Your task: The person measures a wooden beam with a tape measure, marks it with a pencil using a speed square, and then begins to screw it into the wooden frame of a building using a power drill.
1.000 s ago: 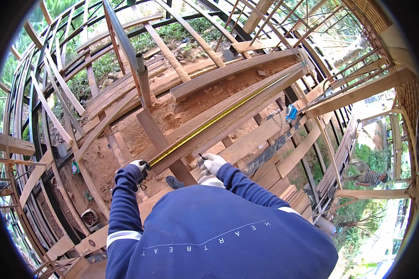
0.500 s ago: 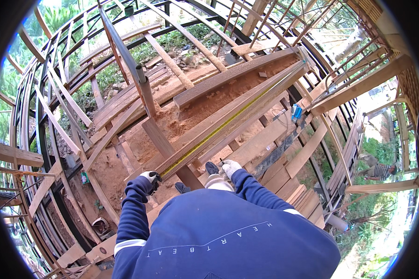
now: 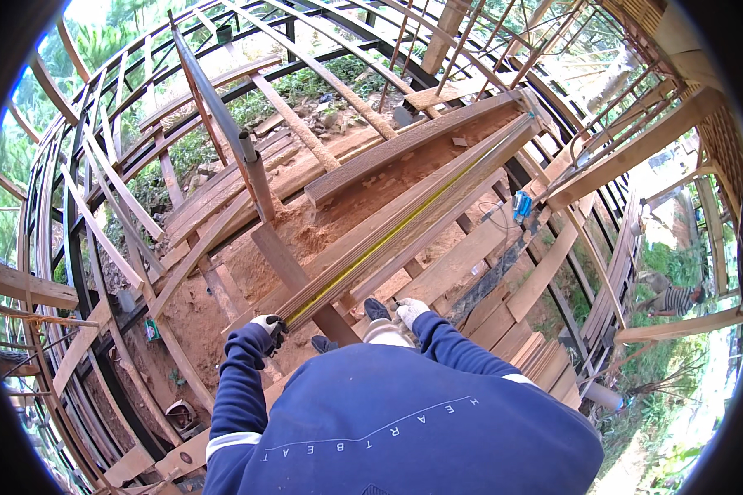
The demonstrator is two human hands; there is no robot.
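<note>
A yellow measuring tape (image 3: 388, 238) lies stretched along a long grooved wooden plank (image 3: 464, 165) that runs from near my left hand to the far right. My left hand (image 3: 270, 325), in a white glove with dark fingers, is closed at the near end of the tape by the plank's end. The part of the tape inside that hand is hidden. To the right of the plank's near end, my right hand (image 3: 411, 312), also gloved, is held above the boards with its fingers curled. Whatever it holds is too small to make out.
A dark post (image 3: 256, 169) rises left of the plank. A curved beam (image 3: 413, 148) lies beyond it over reddish soil. Loose boards (image 3: 462, 257), a bright blue object (image 3: 522, 205) and stacked strips (image 3: 541, 360) are at right. A person (image 3: 677, 300) in striped clothing is far right.
My right hand has moved slightly down, and the small dark item seen at its fingers is now less visible. My left hand has shifted slightly down at the tape's near end.
</note>
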